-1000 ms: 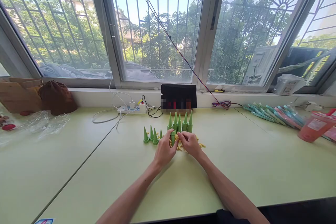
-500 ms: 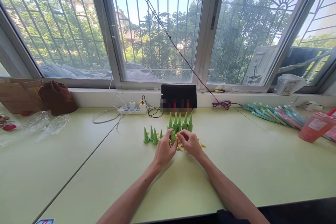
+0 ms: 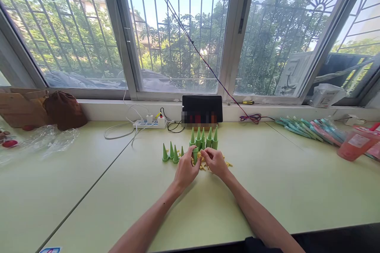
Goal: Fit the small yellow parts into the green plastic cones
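Green cone (image 3: 195, 153) gripped in my left hand (image 3: 187, 168), toward the far edge of the tabletop (image 3: 204, 209); my right hand (image 3: 216, 163) pinches beside it, contents unclear. Virtually nothing has shifted, so I judge this step unfinished.

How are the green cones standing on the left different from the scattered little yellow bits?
The green cones are bigger than the yellow bits. Those cones stand upright, points up, while the bits lie loosely strewn. The cones are green; the bits are yellow. Both are on the table.
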The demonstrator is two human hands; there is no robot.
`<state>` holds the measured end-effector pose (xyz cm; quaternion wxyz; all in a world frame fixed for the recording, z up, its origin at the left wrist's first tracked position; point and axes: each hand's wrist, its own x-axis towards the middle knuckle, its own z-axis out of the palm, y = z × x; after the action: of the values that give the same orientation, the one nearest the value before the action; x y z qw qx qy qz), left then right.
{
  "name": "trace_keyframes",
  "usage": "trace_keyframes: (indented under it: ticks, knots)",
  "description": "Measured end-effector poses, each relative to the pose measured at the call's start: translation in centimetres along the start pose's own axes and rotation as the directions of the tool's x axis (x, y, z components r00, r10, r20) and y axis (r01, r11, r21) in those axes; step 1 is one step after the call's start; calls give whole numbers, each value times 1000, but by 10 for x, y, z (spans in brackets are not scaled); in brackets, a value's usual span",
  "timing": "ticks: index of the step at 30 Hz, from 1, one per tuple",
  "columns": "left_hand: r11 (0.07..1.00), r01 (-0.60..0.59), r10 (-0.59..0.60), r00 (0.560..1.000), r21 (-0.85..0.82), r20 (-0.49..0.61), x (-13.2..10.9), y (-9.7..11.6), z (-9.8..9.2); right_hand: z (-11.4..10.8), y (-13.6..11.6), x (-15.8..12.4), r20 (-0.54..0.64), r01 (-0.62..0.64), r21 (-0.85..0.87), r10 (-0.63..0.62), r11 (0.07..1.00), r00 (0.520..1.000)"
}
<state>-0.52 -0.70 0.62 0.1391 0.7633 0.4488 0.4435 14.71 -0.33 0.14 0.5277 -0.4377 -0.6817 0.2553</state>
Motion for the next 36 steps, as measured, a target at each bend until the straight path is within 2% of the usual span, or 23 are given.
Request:
trace_keyframes:
  ticks: [10,20,36]
  knots:
    - [999,-35,34,998,-18,-55,0,0,0,0,-4,-1,20,19,9,-19,1000,1000]
    - [1000,-5,5,1000,-13,-8,0,2,0,1,1,0,20,16,12,-16,1000,1000]
    - [999,-37,35,999,-33,-38,-1,1,0,2,1,0,35,-15,10,15,1000,999]
